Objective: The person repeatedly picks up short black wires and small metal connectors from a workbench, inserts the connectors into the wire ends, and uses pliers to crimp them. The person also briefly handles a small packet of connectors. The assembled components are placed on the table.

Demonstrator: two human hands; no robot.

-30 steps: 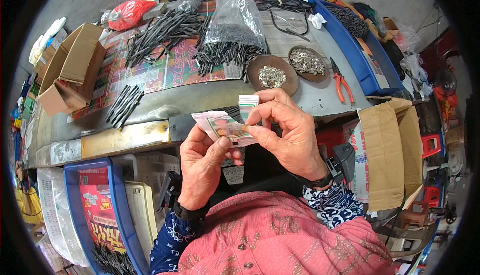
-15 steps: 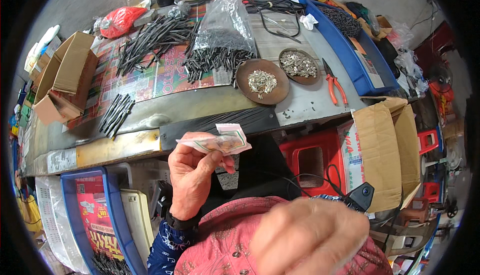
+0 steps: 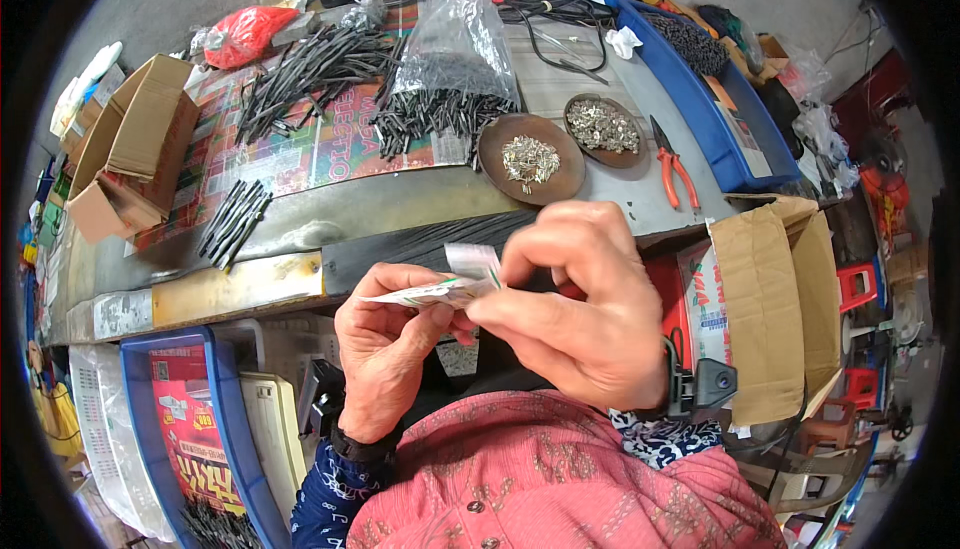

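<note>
A small flat packet (image 3: 436,294), whitish with a green line, is pinched between thumb and fingers of my left hand (image 3: 385,354) just off the table's front edge. Its top flap stands up. At the packet's right end, the thumb and forefinger of my right hand (image 3: 590,319) close on its edge; the exact contact is partly hidden. What the packet contains cannot be made out. Beyond my hands, on the table, a round brown dish (image 3: 492,174) holds small shiny metal pieces, and a second dish (image 3: 612,159) beside it holds greyer ones.
Red-handled pliers (image 3: 678,181) lie right of the dishes. Black strips (image 3: 310,79) are heaped farther back, near a clear bag (image 3: 455,44). A short row of black strips (image 3: 235,224) lies at left. Cardboard boxes (image 3: 150,139) and blue trays (image 3: 700,99) flank the work area.
My right hand has risen from near my chest up to the packet and taken its right edge. My left hand stays nearly in place, the packet slightly tilted.
</note>
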